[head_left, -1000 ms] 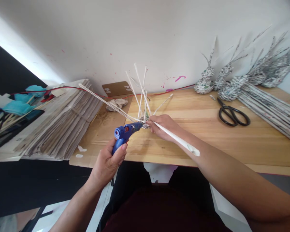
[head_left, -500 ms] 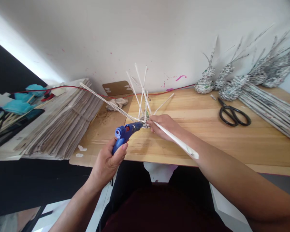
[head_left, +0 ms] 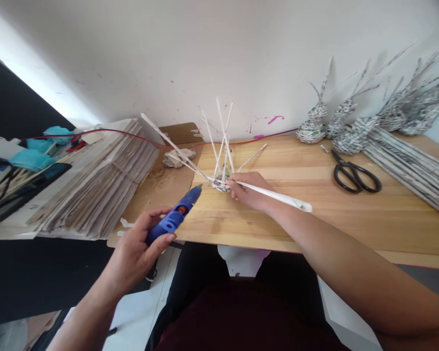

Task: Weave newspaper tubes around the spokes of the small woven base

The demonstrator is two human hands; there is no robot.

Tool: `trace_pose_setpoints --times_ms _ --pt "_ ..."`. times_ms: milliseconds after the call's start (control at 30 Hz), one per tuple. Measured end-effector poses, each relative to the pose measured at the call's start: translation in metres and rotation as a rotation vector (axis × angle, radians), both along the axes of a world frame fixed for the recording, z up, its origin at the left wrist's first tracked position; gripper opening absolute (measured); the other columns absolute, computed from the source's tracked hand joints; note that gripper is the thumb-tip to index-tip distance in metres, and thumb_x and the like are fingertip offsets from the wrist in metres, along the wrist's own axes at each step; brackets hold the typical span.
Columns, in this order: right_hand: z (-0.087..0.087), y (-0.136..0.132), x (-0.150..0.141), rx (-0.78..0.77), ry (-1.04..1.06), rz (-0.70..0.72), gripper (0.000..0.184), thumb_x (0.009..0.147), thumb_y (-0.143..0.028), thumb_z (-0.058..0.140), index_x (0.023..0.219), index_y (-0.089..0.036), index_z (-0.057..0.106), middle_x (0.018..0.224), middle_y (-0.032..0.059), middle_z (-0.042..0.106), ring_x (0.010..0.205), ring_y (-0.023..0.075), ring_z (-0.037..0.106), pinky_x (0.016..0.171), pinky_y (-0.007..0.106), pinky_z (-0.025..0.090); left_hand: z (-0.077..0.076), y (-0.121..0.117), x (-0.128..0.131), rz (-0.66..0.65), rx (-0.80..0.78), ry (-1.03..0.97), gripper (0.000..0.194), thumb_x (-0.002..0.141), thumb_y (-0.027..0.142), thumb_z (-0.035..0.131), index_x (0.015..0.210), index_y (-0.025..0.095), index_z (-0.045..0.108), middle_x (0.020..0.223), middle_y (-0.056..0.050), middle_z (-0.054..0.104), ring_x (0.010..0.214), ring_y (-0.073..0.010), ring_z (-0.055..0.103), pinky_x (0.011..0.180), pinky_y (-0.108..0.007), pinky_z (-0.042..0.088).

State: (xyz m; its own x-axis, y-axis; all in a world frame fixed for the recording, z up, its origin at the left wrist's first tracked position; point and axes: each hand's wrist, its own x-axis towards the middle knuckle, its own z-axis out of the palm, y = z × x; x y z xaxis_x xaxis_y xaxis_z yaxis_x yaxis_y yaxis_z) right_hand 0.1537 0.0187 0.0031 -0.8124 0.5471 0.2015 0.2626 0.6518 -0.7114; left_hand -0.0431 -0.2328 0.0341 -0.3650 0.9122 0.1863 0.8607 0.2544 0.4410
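A blue glue gun [head_left: 175, 217] is in the grip of my left hand [head_left: 141, 246], its nozzle pointing up and right, a short way from the weaving. On the wooden table [head_left: 292, 170] sits a small woven paper base [head_left: 221, 185] with several thin rolled-paper sticks [head_left: 219, 141] standing out of it. My right hand [head_left: 249, 189] pinches a white rolled-paper tube [head_left: 278, 195] at the base's right side. The tube runs back along my right forearm, its wide end free. My right fingertips partly cover the base.
Black scissors [head_left: 354, 176] lie at the right, beside a bundle of paper tubes [head_left: 413, 163]. Several woven paper pieces [head_left: 312, 127] stand near the wall. At the left are a newspaper stack [head_left: 102, 187], a phone [head_left: 32, 190] and crumpled cloth [head_left: 179, 157]. A red cord [head_left: 128, 132] crosses behind.
My left hand has drawn the glue gun away from the woven base, down and left, and turned it. My right hand stays at the base; the white tube has swung up slightly.
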Motion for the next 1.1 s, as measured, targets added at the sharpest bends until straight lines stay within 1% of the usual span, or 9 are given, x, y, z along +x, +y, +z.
trace_pose_setpoints --times_ms 67,200,467,633,800,833,867,967,1100 --pt "-0.002 0.0 0.001 -0.029 0.065 -0.033 0.036 0.1 -0.028 0.047 0.067 -0.019 0.057 0.064 -0.0001 0.067 0.064 0.0137 0.062 0.066 0.025 0.04 0.003 -0.009 -0.016 -0.008 -0.053 0.122 0.057 0.089 0.056 0.059 0.135 0.025 0.05 0.11 -0.007 0.071 0.094 -0.0244 0.07 0.079 -0.032 0.055" --pt "-0.001 -0.002 0.002 -0.088 0.073 -0.04 0.036 0.1 -0.03 0.049 0.067 -0.019 0.058 0.065 0.001 0.069 0.062 0.0132 0.062 0.066 0.026 0.043 -0.004 -0.02 -0.049 0.031 -0.093 0.262 0.054 0.095 0.054 0.047 0.139 0.022 0.045 0.129 -0.014 0.063 0.116 -0.0298 0.064 0.097 -0.043 0.052" --pt "0.006 -0.004 0.001 -0.196 0.043 -0.031 0.037 0.1 -0.029 0.047 0.067 -0.018 0.059 0.064 0.0025 0.069 0.059 0.0121 0.064 0.063 0.026 0.046 -0.039 -0.012 -0.12 0.027 -0.105 0.319 0.053 0.094 0.05 0.046 0.132 0.014 0.052 0.123 -0.019 0.064 0.115 -0.0317 0.062 0.101 -0.049 0.049" --pt "0.006 -0.006 0.001 -0.339 0.065 -0.005 0.025 0.097 -0.027 0.052 0.077 -0.017 0.063 0.069 0.0036 0.071 0.062 0.0122 0.065 0.06 0.024 0.047 -0.043 0.0 -0.141 0.021 -0.112 0.398 0.046 0.093 0.047 0.045 0.126 0.017 0.06 0.116 -0.017 0.068 0.113 -0.0374 0.061 0.097 -0.054 0.049" --pt "0.006 -0.007 0.0 -0.356 0.055 -0.018 0.012 0.088 -0.024 0.062 0.079 -0.016 0.065 0.068 0.0026 0.07 0.059 0.0119 0.063 0.055 0.023 0.044 -0.022 0.009 -0.11 0.123 -0.102 0.577 0.052 0.085 0.04 0.057 0.133 0.019 0.056 0.138 -0.022 0.055 0.125 -0.0502 0.049 0.096 -0.07 0.042" --pt "0.006 -0.007 0.0 -0.341 0.048 -0.021 0.012 0.087 -0.023 0.063 0.078 -0.016 0.064 0.067 0.0021 0.07 0.057 0.0114 0.061 0.054 0.023 0.043 -0.016 0.015 -0.097 0.131 -0.079 0.587 0.05 0.085 0.037 0.057 0.133 0.022 0.056 0.139 -0.019 0.055 0.124 -0.0489 0.05 0.096 -0.07 0.042" --pt "0.006 -0.007 0.0 -0.326 0.043 -0.024 0.011 0.087 -0.023 0.063 0.078 -0.017 0.064 0.066 0.0016 0.069 0.055 0.011 0.059 0.052 0.023 0.041 -0.01 0.023 -0.082 0.088 -0.053 0.566 0.045 0.089 0.033 0.054 0.132 0.024 0.056 0.137 -0.015 0.058 0.124 -0.0429 0.052 0.101 -0.065 0.042" --pt "0.005 -0.007 0.0 -0.298 0.051 -0.024 0.011 0.086 -0.024 0.063 0.077 -0.017 0.064 0.063 0.0006 0.068 0.053 0.0108 0.056 0.051 0.023 0.039 0.003 0.059 -0.035 -0.094 0.19 0.359 0.028 0.094 0.025 0.049 0.117 0.021 0.065 0.119 -0.008 0.068 0.116 -0.0269 0.061 0.106 -0.044 0.046" --pt "0.002 -0.006 0.0 -0.31 0.056 -0.023 0.012 0.085 -0.024 0.063 0.076 -0.017 0.064 0.063 0.0009 0.067 0.053 0.0114 0.055 0.051 0.023 0.038 0.006 0.119 0.005 -0.317 0.255 0.094 0.031 0.094 0.019 0.045 0.119 0.017 0.062 0.124 -0.01 0.067 0.121 -0.0226 0.059 0.106 -0.038 0.045"
